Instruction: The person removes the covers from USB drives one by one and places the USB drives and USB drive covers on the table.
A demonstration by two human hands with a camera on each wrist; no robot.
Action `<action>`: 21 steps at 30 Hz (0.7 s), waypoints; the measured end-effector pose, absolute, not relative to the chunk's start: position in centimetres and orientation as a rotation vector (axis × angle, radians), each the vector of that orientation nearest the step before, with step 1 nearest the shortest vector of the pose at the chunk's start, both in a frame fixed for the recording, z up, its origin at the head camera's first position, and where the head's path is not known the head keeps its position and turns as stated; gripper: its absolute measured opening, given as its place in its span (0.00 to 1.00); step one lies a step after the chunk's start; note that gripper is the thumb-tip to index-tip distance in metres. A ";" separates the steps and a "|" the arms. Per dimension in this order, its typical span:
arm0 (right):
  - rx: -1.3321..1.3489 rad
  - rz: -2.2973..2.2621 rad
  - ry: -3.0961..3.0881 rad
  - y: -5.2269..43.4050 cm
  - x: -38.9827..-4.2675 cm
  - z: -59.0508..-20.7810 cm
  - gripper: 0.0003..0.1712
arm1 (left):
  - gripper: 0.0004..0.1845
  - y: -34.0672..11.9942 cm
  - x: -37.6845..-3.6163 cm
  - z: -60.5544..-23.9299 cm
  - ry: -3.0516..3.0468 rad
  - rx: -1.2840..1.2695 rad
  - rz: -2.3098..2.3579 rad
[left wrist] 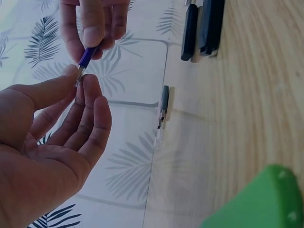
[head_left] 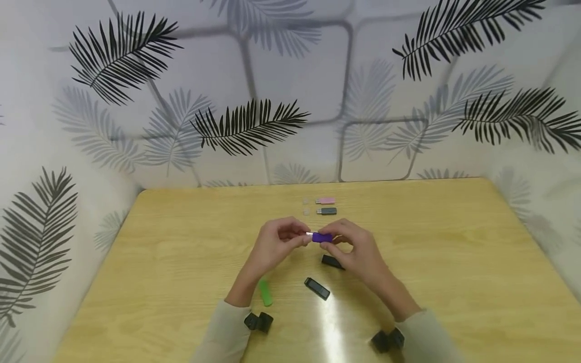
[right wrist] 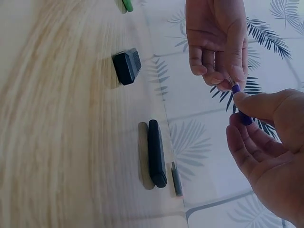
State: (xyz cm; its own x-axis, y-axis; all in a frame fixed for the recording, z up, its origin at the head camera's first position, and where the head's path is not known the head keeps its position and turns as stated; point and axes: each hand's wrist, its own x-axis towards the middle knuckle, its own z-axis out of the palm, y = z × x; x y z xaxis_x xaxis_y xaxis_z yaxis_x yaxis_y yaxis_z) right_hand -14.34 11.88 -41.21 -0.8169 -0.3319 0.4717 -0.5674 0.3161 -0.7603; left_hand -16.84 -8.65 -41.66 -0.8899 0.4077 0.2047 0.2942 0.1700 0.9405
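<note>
Purple stick [head_left: 323, 237] between both hands' fingers [head_left: 305, 240]

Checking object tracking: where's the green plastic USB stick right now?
Head view: the green plastic USB stick lies on the wooden table, just right of the left wrist, left of the black USB stick.

On the table [head_left: 181, 242], two sticks [head_left: 326, 205] lie at 12 o'clock, behind the hands. Two more sticks [head_left: 316, 288] lie at 6 o'clock, before them.
</note>
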 end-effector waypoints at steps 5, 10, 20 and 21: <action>0.832 1.473 -2.348 11.9 -14.2 -40.6 0.12 | 0.08 -8.8 -16.1 -40.1 2.339 0.758 1.836; 0.879 1.446 -2.341 12.1 -14.9 -42.1 0.12 | 0.08 -8.8 -15.5 -39.9 2.363 0.750 1.830; 0.957 1.344 -2.321 12.2 -14.9 -42.8 0.13 | 0.09 -9.1 -14.7 -39.7 2.393 0.759 1.847; 0.961 1.335 -2.318 12.2 -14.9 -42.8 0.13 | 0.09 -9.1 -14.6 -39.6 2.390 0.769 1.848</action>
State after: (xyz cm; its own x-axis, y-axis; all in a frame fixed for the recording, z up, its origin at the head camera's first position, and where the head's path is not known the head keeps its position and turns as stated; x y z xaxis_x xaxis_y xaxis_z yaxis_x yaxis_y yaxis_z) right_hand -14.89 12.17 -42.78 -0.7320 -0.4008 0.5509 -0.6777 0.3449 -0.6495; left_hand -14.63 -9.10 -39.65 -0.8780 0.3925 0.2740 0.3640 0.1757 0.9147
